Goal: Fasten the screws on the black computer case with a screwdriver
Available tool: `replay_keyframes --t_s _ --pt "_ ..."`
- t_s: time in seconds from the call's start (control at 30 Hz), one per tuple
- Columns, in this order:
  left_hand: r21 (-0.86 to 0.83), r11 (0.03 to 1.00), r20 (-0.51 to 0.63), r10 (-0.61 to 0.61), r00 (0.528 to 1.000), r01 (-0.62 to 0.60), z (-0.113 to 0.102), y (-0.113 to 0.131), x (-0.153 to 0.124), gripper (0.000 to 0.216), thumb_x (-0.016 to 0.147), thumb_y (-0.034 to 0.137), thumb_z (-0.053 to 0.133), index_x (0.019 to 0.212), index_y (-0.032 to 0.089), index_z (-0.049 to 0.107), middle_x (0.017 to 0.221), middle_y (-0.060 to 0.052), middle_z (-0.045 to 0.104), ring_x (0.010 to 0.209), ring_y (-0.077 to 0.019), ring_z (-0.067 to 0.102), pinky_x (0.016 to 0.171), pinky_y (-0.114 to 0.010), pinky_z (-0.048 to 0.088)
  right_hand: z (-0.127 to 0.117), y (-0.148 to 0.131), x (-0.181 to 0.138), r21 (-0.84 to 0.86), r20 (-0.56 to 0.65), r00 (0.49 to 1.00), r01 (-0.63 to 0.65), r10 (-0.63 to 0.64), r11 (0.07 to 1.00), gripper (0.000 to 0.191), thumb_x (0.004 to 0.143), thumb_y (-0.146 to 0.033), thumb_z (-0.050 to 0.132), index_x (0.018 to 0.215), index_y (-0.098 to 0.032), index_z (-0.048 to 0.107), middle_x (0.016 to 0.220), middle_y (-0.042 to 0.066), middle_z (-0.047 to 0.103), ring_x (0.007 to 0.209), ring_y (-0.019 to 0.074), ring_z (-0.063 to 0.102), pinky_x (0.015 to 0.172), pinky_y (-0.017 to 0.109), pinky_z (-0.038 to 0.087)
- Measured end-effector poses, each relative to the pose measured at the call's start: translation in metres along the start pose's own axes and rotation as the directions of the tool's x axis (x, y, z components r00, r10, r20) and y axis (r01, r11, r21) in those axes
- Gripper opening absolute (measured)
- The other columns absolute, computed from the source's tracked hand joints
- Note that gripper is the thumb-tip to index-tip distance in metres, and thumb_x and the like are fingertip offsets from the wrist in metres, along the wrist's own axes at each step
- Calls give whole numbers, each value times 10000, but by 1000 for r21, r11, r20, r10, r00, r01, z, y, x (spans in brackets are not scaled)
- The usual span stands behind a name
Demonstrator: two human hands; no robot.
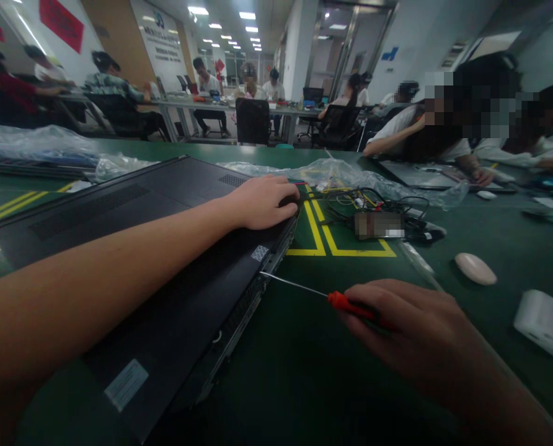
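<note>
A black laptop lies with its vented underside up and tilted across the table. My left hand is on top near its right edge, the fingers bent over that edge and the thumb pressing beside them. In my right hand is a screwdriver with a red and black handle, fingers wrapped round it. The thin metal shaft points left, and its tip meets the seam along the laptop's side. Ports and inner parts show at this edge, under the black cover. My left forearm hides part of the panel.
Beyond the laptop lie a tangle of black cables and clear plastic wrap. At right are a pale rounded mouse and a white box-shaped adapter. A co-worker sits across the green table; others sit behind.
</note>
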State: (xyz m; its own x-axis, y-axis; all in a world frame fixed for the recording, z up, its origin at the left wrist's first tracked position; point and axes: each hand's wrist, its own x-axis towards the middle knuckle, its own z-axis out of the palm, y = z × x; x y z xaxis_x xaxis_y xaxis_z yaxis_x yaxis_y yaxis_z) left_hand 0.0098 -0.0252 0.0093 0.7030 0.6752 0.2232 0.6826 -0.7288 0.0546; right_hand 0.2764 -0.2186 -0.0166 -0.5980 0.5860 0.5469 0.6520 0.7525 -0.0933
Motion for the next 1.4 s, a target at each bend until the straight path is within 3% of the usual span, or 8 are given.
replay_keyframes --t_s 0.17,0.37,0.53,0.8,0.97,1.03,1.17,1.4 --pt "-41 999 -19 7 1000 -8 4 -4 1 532 1049 486 423 1359 182 731 1386 -156 736 1338 -345 670 1230 -531 484 -27 -13 17 -128 187 981 -16 40 992 26 983 -204 733 977 -228 723 794 14 793 633 197 733 576 323 477" --pt "-91 996 -38 18 999 -22 8 -7 2 525 1044 492 441 1334 164 730 1383 -171 735 1335 -338 664 1242 -533 466 -35 -19 35 -225 366 919 -65 146 972 101 1010 -264 733 910 -254 726 692 -4 751 501 202 665 484 353 287" --pt "-89 996 -20 5 1000 -7 7 -7 1 522 1042 486 453 1352 167 727 1408 -170 725 1341 -334 658 1244 -530 468 -35 -22 39 -223 387 916 -15 102 975 132 1018 -238 731 888 -243 707 639 -16 718 453 192 600 483 362 189" --pt "-102 995 -26 17 1000 -19 9 -9 1 497 1048 510 457 1320 189 721 1414 -163 728 1332 -338 663 1241 -554 471 -36 -18 37 -164 387 913 -68 128 984 166 1063 -222 670 900 -252 684 700 -24 737 491 174 606 491 363 247" --pt "-107 994 -13 -3 1000 2 9 -10 1 516 1039 524 464 1332 186 723 1421 -167 718 1351 -347 650 1243 -560 463 -33 -18 34 -97 311 942 -99 125 990 123 1068 -256 654 955 -249 704 799 -6 786 586 181 683 528 341 374" --pt "-106 994 -11 -7 1000 6 8 -10 1 518 1040 518 469 1342 182 723 1431 -169 713 1358 -352 644 1249 -564 455 -28 -18 31 -42 210 970 -114 121 993 35 1031 -255 679 1024 -241 710 860 3 813 637 187 718 554 331 435" --pt "-107 994 -13 -3 1000 2 6 -10 1 498 1036 491 488 1348 183 723 1435 -162 709 1356 -336 641 1244 -533 459 -13 -16 21 50 47 993 -106 104 993 101 936 -151 661 996 -229 685 785 -8 771 627 167 709 543 294 486" --pt "-95 995 -14 16 1000 -17 7 -11 2 500 1049 474 473 1365 173 715 1426 -164 709 1359 -333 636 1252 -520 449 21 -3 -10 129 -202 975 -63 89 990 201 983 -104 715 1121 -250 724 929 21 830 755 172 792 662 278 616"
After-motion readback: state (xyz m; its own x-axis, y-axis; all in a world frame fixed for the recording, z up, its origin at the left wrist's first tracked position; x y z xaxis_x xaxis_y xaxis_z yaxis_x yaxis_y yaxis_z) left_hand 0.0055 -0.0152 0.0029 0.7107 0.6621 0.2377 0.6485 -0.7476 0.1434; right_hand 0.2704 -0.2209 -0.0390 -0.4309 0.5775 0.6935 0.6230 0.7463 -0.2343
